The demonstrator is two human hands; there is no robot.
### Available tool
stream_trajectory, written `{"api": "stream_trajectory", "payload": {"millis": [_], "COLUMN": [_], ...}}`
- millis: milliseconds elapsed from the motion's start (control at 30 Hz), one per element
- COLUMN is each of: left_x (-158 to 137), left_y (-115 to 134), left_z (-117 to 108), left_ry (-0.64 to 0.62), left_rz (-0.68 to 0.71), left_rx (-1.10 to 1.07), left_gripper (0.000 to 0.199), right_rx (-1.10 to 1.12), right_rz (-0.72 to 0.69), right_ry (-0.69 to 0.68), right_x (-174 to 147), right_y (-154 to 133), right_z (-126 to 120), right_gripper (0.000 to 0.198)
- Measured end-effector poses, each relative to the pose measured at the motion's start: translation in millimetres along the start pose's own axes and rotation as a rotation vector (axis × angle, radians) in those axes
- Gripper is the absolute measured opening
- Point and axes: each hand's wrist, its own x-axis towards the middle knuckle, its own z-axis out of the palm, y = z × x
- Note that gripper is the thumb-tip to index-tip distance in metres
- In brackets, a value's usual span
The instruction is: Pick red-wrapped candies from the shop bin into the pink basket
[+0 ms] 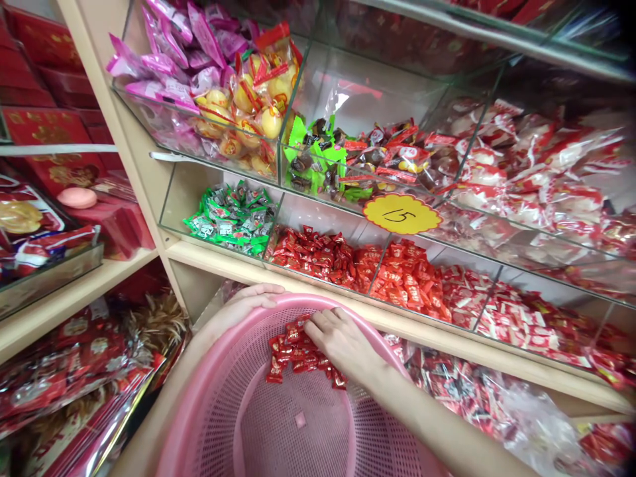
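Observation:
A pink plastic basket (293, 437) with perforated walls fills the lower middle of the view, tilted towards the shelf. My left hand (251, 301) grips its far left rim, with the fingers curled over the edge. Inside the basket, near the far wall, my right hand (340, 336) closes over a bunch of small red wrapped candies (293, 351). Several of these hang or rest below and left of the fingers; whether they touch the wall I cannot tell. Similar dark red candies (315, 255) lie in a lower shelf compartment just beyond the rim.
Glass-fronted compartments hold green candies (233, 218), orange-red candies (412, 278) and red-and-white candies (521, 315). Purple packets (183, 46) and yellow wrapped sweets (248, 99) fill an upper bin. A yellow price tag (401, 213) marked 15 hangs there. The wooden shelf edge (218, 262) runs close behind the basket.

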Motion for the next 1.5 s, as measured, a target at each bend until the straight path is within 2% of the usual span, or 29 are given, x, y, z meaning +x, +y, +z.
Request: {"api": "stream_trajectory", "payload": {"millis": [133, 233, 300, 400, 500, 600, 667, 767, 1000, 1100, 1267, 1400, 1500], "left_x": [-2, -5, -6, -6, -3, 0, 2, 3, -2, 0, 0, -1, 0], "left_y": [3, 8, 11, 12, 9, 5, 3, 2, 7, 4, 6, 9, 7], "left_z": [3, 6, 6, 5, 3, 1, 0, 0, 1, 0, 0, 0, 0], "left_ry": [0.018, 0.048, 0.054, 0.035, 0.010, -0.028, -0.033, -0.015, -0.009, -0.010, 0.002, 0.019, -0.004], "left_rz": [-0.029, -0.061, -0.063, -0.034, -0.039, -0.045, -0.031, -0.006, -0.041, -0.005, -0.039, -0.036, -0.050], "left_rx": [0.009, 0.006, 0.005, 0.019, -0.021, -0.084, -0.079, -0.035, -0.030, -0.024, -0.034, -0.012, -0.050], "left_gripper": [0.041, 0.039, 0.037, 0.035, 0.034, 0.032, 0.032, 0.035, 0.038, 0.036, 0.033, 0.036, 0.042], "right_rx": [-0.005, 0.043, 0.114, 0.257, 0.383, 0.484, 0.531, 0.566, 0.639, 0.680, 0.733, 0.772, 0.830], "right_rz": [0.011, 0.050, 0.110, 0.268, 0.470, 0.645, 0.700, 0.731, 0.749, 0.773, 0.846, 0.861, 0.789], "right_ry": [0.026, 0.086, 0.127, 0.165, 0.116, 0.020, -0.009, 0.000, 0.071, 0.110, 0.161, 0.228, 0.325], "right_x": [1, 9, 21, 53, 94, 130, 146, 159, 161, 156, 149, 132, 99], "right_y": [-4, 0, 10, 35, 61, 78, 82, 81, 79, 83, 93, 93, 80], "right_z": [0, -11, -21, -29, -20, -2, 8, 16, 17, 18, 21, 4, -21], "right_gripper": [0.008, 0.019, 0.025, 0.021, 0.015, 0.024, 0.032, 0.034, 0.018, 0.008, 0.014, 0.016, 0.016]}}
